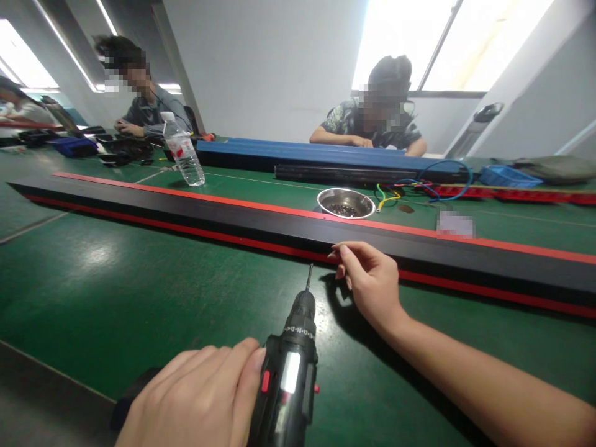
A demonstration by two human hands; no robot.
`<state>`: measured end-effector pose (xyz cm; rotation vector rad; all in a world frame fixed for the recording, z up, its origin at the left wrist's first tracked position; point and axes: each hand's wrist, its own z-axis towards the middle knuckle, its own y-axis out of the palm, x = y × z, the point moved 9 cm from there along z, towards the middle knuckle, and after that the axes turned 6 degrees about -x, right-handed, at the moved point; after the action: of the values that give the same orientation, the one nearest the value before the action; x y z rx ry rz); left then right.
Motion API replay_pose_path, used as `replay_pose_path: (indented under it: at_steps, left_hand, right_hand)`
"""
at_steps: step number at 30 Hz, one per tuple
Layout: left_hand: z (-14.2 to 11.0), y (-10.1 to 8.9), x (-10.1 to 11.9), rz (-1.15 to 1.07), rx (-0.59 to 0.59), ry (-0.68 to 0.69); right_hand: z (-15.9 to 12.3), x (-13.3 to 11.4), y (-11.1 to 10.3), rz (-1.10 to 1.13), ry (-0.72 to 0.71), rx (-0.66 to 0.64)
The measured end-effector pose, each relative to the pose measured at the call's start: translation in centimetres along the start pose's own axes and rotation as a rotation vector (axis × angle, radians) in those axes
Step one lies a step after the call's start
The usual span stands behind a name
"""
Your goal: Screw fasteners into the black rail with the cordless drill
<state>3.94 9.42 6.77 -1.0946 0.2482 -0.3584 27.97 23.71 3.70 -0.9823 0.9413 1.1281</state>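
My left hand (200, 397) grips a black cordless drill (291, 366) near the bottom edge, its bit pointing away toward a long black rail with red strips (261, 226) that crosses the green table (93, 273). My right hand (367, 282) reaches in from the right with its fingers pinched together at the rail's near side, just right of the bit tip; what they pinch is too small to make out.
Beyond the rail stand a metal bowl of small dark parts (346, 203), a plastic water bottle (185, 155), coloured wires (410, 186), blue and black rails (326, 155) and a blue bin (507, 176). Two other people sit at the far side.
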Motion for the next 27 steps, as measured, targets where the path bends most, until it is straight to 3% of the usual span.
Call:
replay_pose_path:
  at_steps: [8,18,21,24,27]
  left_hand:
    - [0.4,0.1,0.2,-0.034,0.044,-0.034]
    - [1.5,0.3,0.7,0.006,-0.029,-0.008]
    - [1.6,0.2,0.8,0.024,-0.041,0.002]
    - [1.8,-0.2,1.0,0.016,-0.018,0.006]
    - [1.8,-0.3,1.0,0.006,0.017,-0.006]
  right_hand:
    - [0.0,-0.6,0.3,0.008,-0.042,-0.014]
    - [0.4,-2.0,0.2,-0.043,-0.09,-0.027]
    - [2.7,-3.5,0.2,-0.112,-0.123,-0.083]
    - [7.1,-4.5,-0.4,-0.302,-0.162,-0.093]
    - [12.4,-3.0,-1.5,-0.545,-0.02,-0.1]
